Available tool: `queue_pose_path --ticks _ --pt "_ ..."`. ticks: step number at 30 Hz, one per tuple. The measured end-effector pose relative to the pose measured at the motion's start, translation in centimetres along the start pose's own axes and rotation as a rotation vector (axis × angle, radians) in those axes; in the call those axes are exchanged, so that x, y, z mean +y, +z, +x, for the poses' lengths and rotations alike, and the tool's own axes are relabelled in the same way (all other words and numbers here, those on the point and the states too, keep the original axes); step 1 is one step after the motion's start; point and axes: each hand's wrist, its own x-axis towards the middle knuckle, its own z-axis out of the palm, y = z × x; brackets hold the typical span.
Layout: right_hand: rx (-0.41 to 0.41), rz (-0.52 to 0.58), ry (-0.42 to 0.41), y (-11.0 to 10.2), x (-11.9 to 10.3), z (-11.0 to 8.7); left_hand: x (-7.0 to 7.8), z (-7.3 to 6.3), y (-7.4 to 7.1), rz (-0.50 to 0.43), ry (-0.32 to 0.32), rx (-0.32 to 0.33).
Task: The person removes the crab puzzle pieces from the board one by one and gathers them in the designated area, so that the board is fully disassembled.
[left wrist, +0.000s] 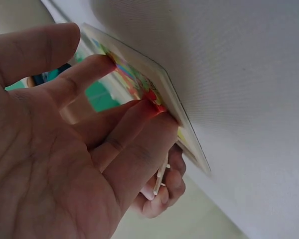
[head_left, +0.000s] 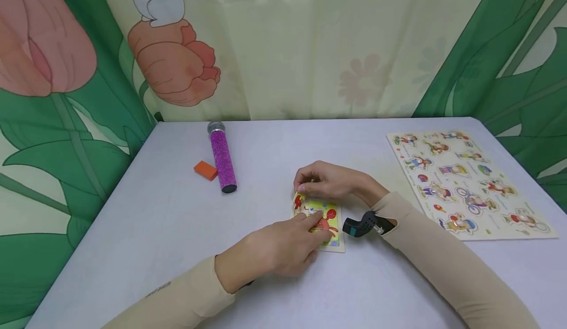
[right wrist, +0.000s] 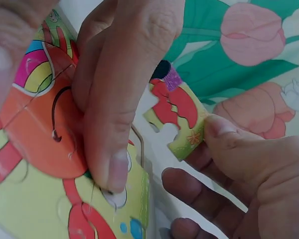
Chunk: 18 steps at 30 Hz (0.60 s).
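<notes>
A small yellow jigsaw puzzle [head_left: 338, 244] with a red crab picture lies on the table, partly covered by my left hand [head_left: 285, 245]. The left fingertips rest on its face, as the left wrist view shows, with the fingers fairly straight and the thumb apart from it. My right hand [head_left: 330, 179] is at the puzzle's far end. Between thumb and fingers it pinches a loose puzzle piece [right wrist: 182, 112], yellow with a red claw, tilted up off the board. In the right wrist view, a gap in the picture shows beside the left fingers.
A purple glitter microphone [head_left: 224, 159] lies at the back left, with an orange block [head_left: 205, 170] beside it. At the right lies a large board with cartoon figures [head_left: 452, 186]. A printed curtain [head_left: 288, 48] hangs behind the white table [head_left: 146, 211].
</notes>
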Motion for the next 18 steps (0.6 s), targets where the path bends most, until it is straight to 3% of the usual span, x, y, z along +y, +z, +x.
queue_pose_path --ticks 8,13,18 --pt "0.115 0.05 0.057 -0.8 0.1 -1.9 -0.1 0.0 0.1 -0.074 -0.031 0.014" --pt "0.17 0.031 0.117 -1.6 0.4 -3.5 -0.4 -0.3 0.2 -0.095 -0.019 0.043" --pt "0.197 -0.005 0.149 -2.1 0.8 -4.7 -0.7 -0.5 0.4 -0.122 -0.009 0.013"
